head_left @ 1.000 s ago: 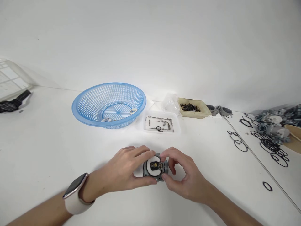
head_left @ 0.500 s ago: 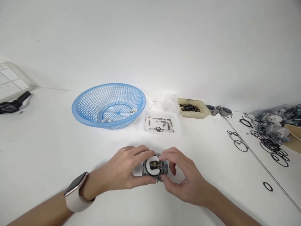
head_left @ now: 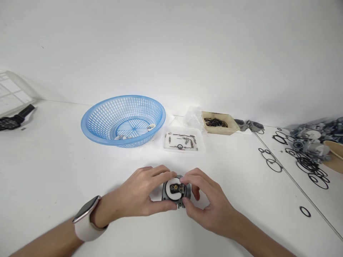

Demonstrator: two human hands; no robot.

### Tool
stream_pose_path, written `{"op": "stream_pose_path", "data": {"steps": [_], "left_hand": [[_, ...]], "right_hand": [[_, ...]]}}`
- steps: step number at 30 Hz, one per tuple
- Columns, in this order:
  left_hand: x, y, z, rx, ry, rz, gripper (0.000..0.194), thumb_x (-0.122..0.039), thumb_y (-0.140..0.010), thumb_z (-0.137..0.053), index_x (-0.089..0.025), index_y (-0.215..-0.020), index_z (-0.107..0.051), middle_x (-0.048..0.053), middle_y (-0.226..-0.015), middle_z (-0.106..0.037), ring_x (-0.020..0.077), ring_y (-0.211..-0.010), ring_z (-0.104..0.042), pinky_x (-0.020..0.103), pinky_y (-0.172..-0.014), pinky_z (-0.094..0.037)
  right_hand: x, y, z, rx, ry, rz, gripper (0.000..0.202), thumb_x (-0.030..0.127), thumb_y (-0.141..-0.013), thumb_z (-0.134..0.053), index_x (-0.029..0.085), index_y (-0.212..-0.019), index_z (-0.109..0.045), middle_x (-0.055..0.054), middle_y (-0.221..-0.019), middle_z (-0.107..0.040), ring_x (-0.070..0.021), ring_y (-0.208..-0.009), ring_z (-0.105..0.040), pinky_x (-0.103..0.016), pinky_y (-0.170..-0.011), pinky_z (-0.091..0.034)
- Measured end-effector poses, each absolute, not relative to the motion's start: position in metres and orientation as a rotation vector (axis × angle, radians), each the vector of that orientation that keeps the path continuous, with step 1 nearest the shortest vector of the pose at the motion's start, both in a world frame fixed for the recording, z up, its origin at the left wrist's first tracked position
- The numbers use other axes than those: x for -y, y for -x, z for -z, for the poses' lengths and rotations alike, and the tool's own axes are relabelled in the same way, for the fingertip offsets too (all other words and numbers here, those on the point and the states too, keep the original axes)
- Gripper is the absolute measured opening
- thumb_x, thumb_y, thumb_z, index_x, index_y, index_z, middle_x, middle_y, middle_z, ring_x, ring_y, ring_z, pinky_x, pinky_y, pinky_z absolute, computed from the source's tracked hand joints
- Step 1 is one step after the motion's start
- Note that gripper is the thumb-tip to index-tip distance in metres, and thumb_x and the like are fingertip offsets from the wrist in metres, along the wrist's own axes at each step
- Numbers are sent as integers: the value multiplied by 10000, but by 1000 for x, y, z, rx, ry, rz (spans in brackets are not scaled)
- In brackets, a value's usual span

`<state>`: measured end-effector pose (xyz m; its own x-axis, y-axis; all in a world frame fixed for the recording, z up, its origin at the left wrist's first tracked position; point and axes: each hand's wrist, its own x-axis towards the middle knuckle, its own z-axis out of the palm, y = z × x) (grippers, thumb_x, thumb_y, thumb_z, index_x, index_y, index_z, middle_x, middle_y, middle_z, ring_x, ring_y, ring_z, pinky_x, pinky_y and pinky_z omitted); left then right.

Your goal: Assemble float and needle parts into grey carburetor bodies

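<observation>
Between my two hands, at the front middle of the table, is a grey metal carburetor body (head_left: 165, 194) with a white float (head_left: 170, 193) and brass jets facing up. My left hand (head_left: 150, 191) grips its left side, fingers along the far edge and thumb along the near edge. My right hand (head_left: 209, 200) is closed on the right side, its index finger at the float's hinge end and its thumb at the near rim. Fingertips partly cover the hinge area, and I cannot make out any small part there.
Behind my hands stand a blue basket (head_left: 89, 132), a clear tray (head_left: 200, 146) of small metal parts and a yellowish box (head_left: 222, 130) of black rings. Rubber O-rings (head_left: 273, 165) and more carburetors (head_left: 311, 146) lie on the right. A black watch (head_left: 12, 122) lies far left.
Both hands stay on the carburetor body with almost the same grip. The right fingers have shifted very slightly at the hinge end; the whole view has moved a little.
</observation>
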<state>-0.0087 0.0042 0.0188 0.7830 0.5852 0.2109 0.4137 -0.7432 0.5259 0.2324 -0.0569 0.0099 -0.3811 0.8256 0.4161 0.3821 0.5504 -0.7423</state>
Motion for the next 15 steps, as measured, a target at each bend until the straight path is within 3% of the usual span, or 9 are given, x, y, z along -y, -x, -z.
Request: {"op": "stream_pose_path", "data": {"steps": [15], "left_hand": [[-3,10,-16,-717,-2580,-582,541,-557,-937,-726,-221,-1338,-589,72,-1141,-731,246,-931,-733,372,-791,-566]], "right_hand": [[56,-229,-12,1938,1047,-616,487,34,-847,-591,300,-1254,-559,-32,-1039,-626,-124,-624,-520,-281,-559,-519]]}}
